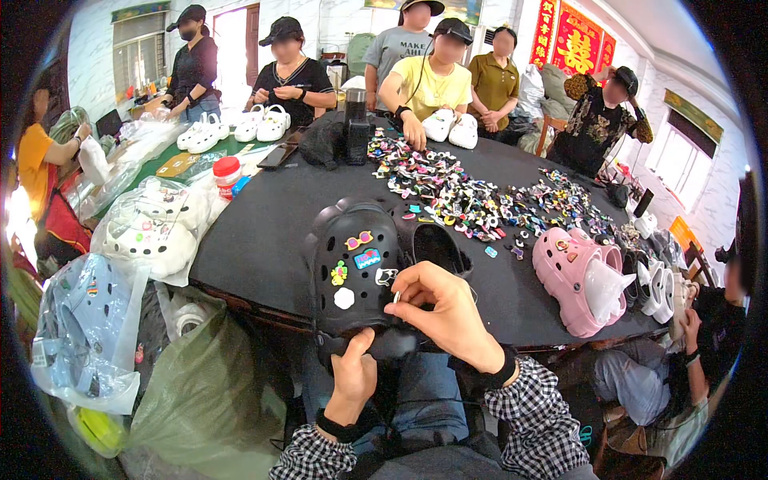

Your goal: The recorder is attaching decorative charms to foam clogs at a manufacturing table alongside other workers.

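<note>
A black clog (pixel 362 282) with round holes is tilted up in front of me at the table's edge. My left hand (pixel 353 378) grips its near end, thumb on top. On the clog sit a sunglasses charm (pixel 358 240), a blue and red charm (pixel 367 258), a green and yellow charm (pixel 339 274), a white charm (pixel 344 298) and a black-and-white charm (pixel 386 277). Thumb and forefinger of my right hand (pixel 444 312) pinch a small pale charm (pixel 396 297), seen edge-on, close to the clog's right side. Another black clog (pixel 434 246) lies just beyond that hand.
Loose charms (pixel 456 192) lie heaped on the black table (pixel 264 216). Pink clogs (pixel 572 280) stand at the right, bagged white clogs (pixel 156 228) and a bagged blue clog (pixel 88 320) at the left. A red-lidded jar (pixel 228 172) stands farther back. Several people are around the table.
</note>
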Tool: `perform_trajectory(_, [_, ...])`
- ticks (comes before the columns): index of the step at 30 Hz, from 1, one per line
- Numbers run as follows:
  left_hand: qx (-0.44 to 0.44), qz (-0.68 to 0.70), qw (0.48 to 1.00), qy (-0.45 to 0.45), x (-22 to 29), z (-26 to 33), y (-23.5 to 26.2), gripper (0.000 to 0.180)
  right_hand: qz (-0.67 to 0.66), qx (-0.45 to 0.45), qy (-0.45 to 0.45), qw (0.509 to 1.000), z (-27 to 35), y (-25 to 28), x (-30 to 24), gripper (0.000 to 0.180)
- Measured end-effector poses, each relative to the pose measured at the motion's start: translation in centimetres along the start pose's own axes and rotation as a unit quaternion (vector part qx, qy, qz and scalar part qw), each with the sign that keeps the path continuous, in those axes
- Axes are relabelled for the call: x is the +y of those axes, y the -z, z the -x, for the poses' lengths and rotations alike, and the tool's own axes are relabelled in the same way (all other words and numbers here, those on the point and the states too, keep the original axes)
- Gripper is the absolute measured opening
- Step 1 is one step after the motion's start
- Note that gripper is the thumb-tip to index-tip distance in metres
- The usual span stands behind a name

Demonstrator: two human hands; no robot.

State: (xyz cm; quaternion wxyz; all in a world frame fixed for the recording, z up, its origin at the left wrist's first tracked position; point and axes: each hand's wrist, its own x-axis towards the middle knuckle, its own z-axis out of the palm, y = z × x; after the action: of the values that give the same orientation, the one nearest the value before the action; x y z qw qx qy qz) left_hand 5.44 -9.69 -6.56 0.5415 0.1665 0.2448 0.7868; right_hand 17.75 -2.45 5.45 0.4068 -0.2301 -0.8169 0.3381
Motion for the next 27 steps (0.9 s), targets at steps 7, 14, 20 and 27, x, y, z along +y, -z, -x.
perform_trajectory(7, [0.015, -0.019, 0.998, -0.052, -0.6, 0.5, -0.3, 0.036, 0.057, -0.015, -0.008, 0.998, -0.1, -0.2, 0.0, 0.023])
perform_trajectory(14, [-0.029, -0.018, 0.999, -0.042, -0.7, 0.4, 0.3, 0.039, 0.028, -0.024, 0.025, 0.999, 0.4, 0.4, -1.1, 0.019])
perform_trajectory(20, [0.023, -0.03, 0.999, -0.023, -0.9, 0.6, 0.3, 0.038, 0.076, -0.022, 0.026, 0.997, 0.7, 1.0, -0.5, 0.014])
perform_trajectory(27, [0.011, -0.071, 0.995, -0.066, -1.4, 0.6, 0.1, 0.037, 0.084, -0.051, -0.002, 0.995, 0.8, 2.0, -0.6, 0.011])
